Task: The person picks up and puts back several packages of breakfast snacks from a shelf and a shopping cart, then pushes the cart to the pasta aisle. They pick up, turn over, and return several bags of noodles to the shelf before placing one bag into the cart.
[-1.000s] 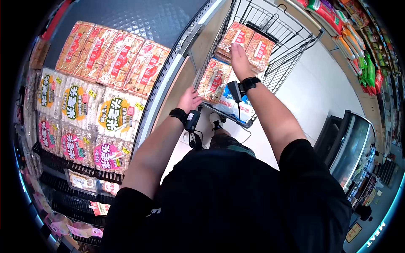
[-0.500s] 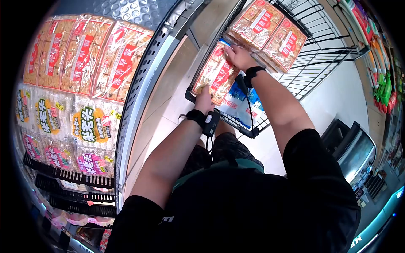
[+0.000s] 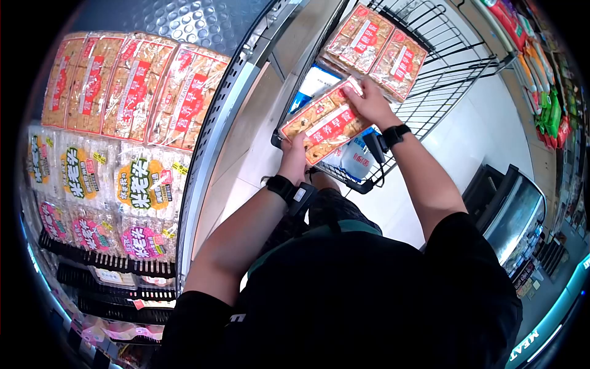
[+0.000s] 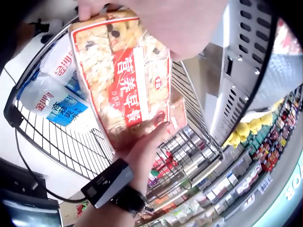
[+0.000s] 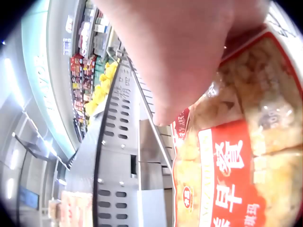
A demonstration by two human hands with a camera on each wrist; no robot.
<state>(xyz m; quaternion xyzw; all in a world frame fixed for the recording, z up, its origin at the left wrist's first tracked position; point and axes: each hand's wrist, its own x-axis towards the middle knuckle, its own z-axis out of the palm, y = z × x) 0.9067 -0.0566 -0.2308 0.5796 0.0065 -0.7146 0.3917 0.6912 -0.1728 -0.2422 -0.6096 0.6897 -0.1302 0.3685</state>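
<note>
Both hands hold a clear-wrapped pack of sachima [image 3: 329, 123] with a red label, tilted over the near end of the shopping cart. My left hand [image 3: 294, 158] grips its lower left end, thumb on top. At the upper right end my right hand [image 3: 372, 106] grips it, thumb over the face; the fingers beneath are hidden. The left wrist view shows the pack's face [image 4: 102, 61] between the two hands. Under it in the cart lie blue-and-white bags [image 3: 356, 161]. Two more sachima packs [image 3: 359, 40] sit at the cart's far end.
Left of the cart, a display shelf holds a row of sachima packs [image 3: 138, 89] and bagged puffed-rice snacks [image 3: 141, 181]. Its perforated metal edge [image 3: 215, 132] runs beside the cart's wire basket [image 3: 458, 77]. Colourful bags [image 3: 547, 104] hang at the right; a glass-fronted case [image 3: 513, 215] stands there.
The right hand has come from the far packs to the near one, and the left hand has closed on it too. The pack has turned and shifted, uncovering a blue-and-white bag.
</note>
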